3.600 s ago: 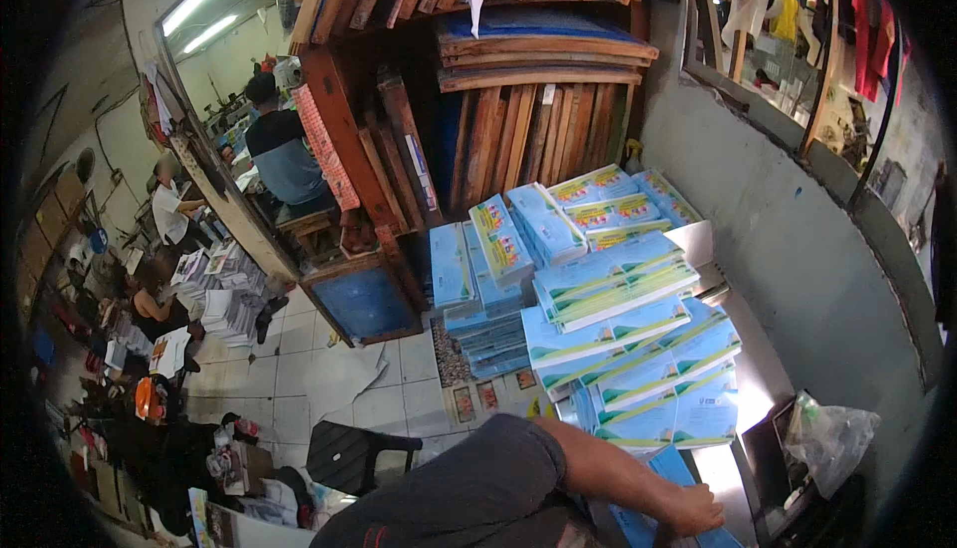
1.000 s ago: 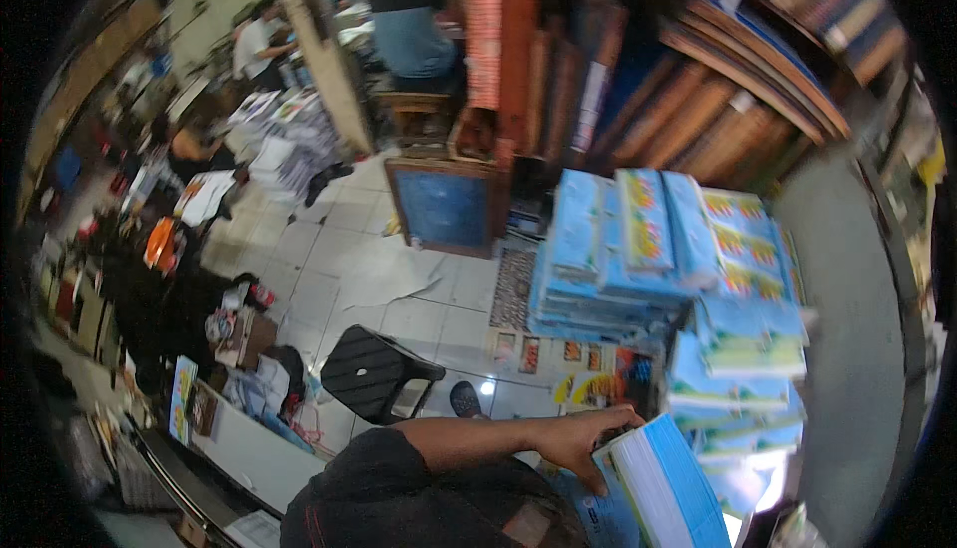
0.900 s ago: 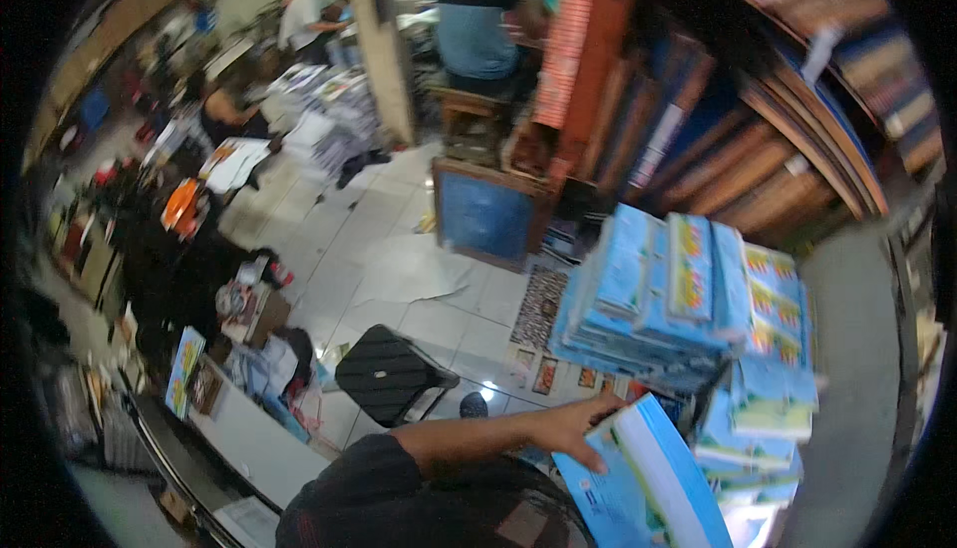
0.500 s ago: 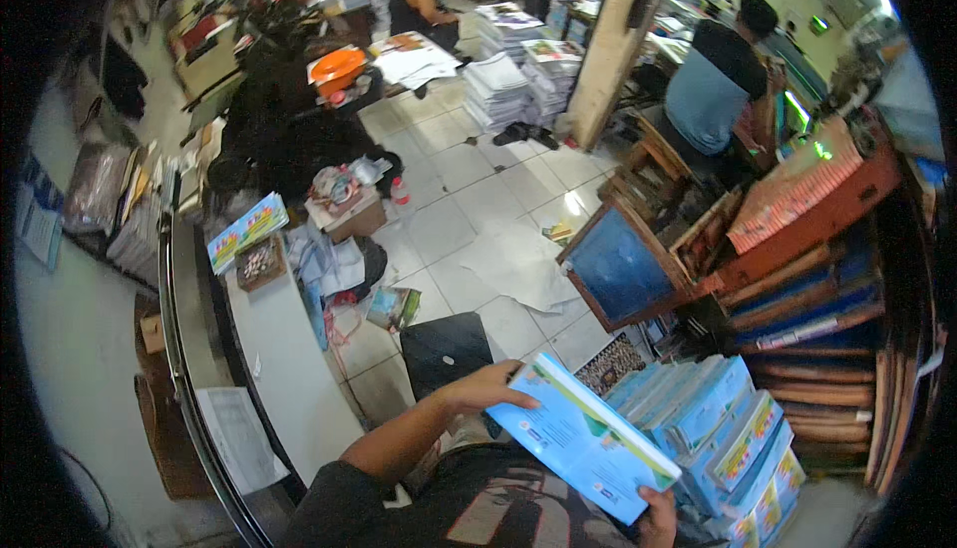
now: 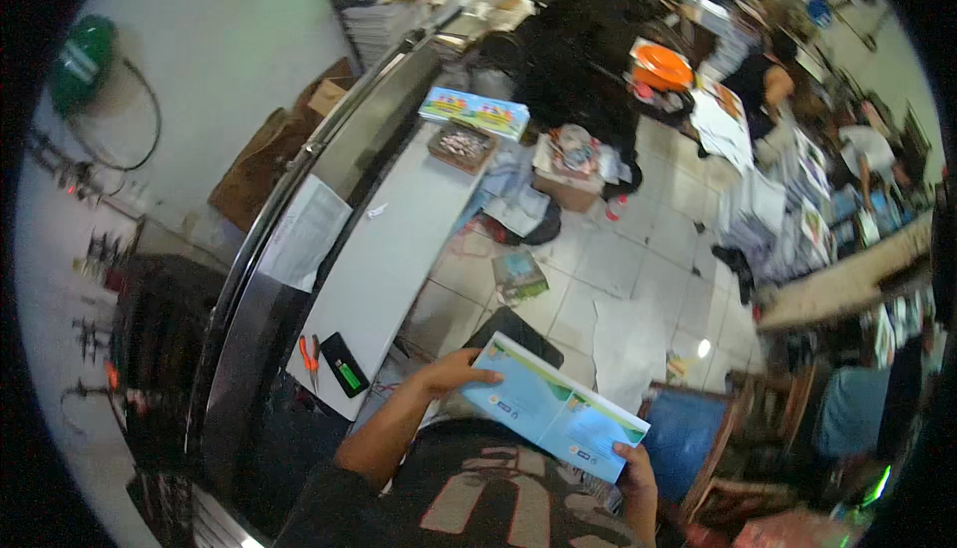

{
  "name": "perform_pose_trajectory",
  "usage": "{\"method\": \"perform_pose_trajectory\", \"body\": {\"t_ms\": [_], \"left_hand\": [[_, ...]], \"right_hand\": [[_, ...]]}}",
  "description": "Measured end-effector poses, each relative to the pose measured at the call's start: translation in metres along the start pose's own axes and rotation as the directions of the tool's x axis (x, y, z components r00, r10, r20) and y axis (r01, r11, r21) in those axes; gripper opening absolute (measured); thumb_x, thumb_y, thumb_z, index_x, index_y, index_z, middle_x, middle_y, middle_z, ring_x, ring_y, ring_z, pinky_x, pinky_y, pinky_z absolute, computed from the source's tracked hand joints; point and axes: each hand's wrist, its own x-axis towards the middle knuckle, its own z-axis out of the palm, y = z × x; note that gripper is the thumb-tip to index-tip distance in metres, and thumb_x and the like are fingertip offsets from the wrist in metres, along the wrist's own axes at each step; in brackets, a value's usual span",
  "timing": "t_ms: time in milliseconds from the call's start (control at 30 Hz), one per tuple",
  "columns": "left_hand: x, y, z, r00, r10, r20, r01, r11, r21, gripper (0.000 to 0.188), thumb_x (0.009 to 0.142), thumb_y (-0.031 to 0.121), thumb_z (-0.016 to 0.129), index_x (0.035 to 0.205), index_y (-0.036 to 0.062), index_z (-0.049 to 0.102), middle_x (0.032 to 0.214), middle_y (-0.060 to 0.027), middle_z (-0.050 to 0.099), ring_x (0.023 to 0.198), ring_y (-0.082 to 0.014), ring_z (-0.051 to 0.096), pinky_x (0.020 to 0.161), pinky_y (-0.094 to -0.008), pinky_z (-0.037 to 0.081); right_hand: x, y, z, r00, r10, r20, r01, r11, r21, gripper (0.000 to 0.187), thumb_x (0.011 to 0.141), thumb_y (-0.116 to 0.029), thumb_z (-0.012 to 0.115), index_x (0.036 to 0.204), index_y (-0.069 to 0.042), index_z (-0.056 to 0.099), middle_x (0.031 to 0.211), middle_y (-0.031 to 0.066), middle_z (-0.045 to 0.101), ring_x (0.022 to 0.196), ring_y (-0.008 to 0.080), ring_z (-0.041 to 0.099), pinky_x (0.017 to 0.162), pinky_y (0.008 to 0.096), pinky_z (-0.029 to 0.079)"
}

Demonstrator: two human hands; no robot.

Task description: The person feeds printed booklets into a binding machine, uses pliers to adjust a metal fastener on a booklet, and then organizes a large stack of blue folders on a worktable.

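Held in front of my body is a light-blue book (image 5: 553,403), long and tilted down to the right, with green patterning and a white page edge along its far side. My left hand (image 5: 454,372) grips its left end, fingers on top. At its lower right corner my right hand (image 5: 635,468) is closed, thumb on the cover. The narrow white tabletop (image 5: 374,259) lies to my left, bearing orange-handled pliers (image 5: 311,361) and a black phone-like device (image 5: 345,365) with a green patch. A tray of small pieces (image 5: 462,145) and a colourful printed booklet (image 5: 475,112) are at its far end.
A dark machine with a long metal rail (image 5: 299,164) runs along the left. Ahead on the tiled floor lie a dark flat board (image 5: 513,331) and a white sheet (image 5: 628,349). A blue wooden-framed panel (image 5: 688,438) stands at right. Other people (image 5: 763,84) are farther off.
My view has swung left, bringing the pliers and black device into sight and dropping the book stacks at right out of it. Both hands still hold the book, now turned less steeply.
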Motion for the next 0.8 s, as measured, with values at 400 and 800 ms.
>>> {"method": "perform_pose_trajectory", "body": {"t_ms": [400, 800], "left_hand": [[0.002, -0.003, -0.017, 0.875, -0.110, -0.472, 0.041, 0.987, -0.154, 0.062, 0.077, 0.032, 0.079, 0.123, -0.0037, 0.058, 0.112, -0.0132, 0.066, 0.099, -0.0213, 0.063, 0.090, -0.0337, 0.047], [0.093, 0.130, -0.366, 0.874, 0.149, -0.463, -0.152, 0.988, 0.030, 0.043, 0.084, 0.025, 0.073, 0.116, -0.0019, 0.062, 0.110, -0.0107, 0.067, 0.096, -0.0198, 0.063, 0.088, -0.0335, 0.047]], "right_hand": [[0.152, -0.042, 0.013, 0.933, 0.229, 0.279, -0.188, 0.968, -0.164, 0.059, 0.074, -0.013, 0.075, 0.127, 0.000, 0.050, 0.111, 0.0085, 0.063, 0.099, 0.0221, 0.061, 0.089, 0.0369, 0.048], [0.364, -0.043, 0.333, 0.937, 0.034, 0.348, -0.024, 0.999, -0.031, 0.051, 0.083, -0.022, 0.070, 0.124, 0.002, 0.049, 0.106, 0.0072, 0.062, 0.089, 0.0176, 0.062, 0.078, 0.0317, 0.051]]}}
